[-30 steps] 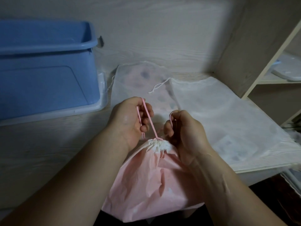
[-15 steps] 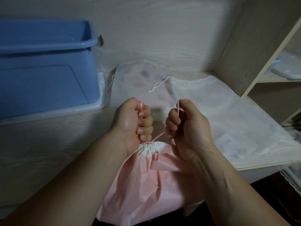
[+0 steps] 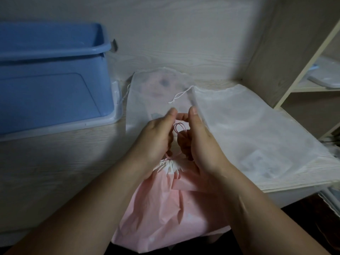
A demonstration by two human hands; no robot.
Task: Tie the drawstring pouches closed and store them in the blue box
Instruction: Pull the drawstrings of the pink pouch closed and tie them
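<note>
A pink drawstring pouch (image 3: 161, 214) lies at the table's near edge, its white gathered neck (image 3: 168, 165) cinched tight. Above the neck, my left hand (image 3: 156, 140) and my right hand (image 3: 200, 144) meet fingertip to fingertip, both holding the pink drawstring (image 3: 179, 127), which forms small loops between them. Two translucent white pouches lie flat beyond: one (image 3: 156, 92) in the middle with a white cord, one (image 3: 257, 129) to the right. The blue box (image 3: 51, 74) stands open at the left.
The blue box sits on a clear plastic lid (image 3: 116, 107). A wooden side panel (image 3: 287, 52) and shelves (image 3: 312, 87) rise at the right. A wood-grain wall closes the back. Bare tabletop (image 3: 55, 162) lies in front of the box.
My hands were apart, pulling the pink cord ends outward. They have come together above the neck, and the cord now loops between the fingertips.
</note>
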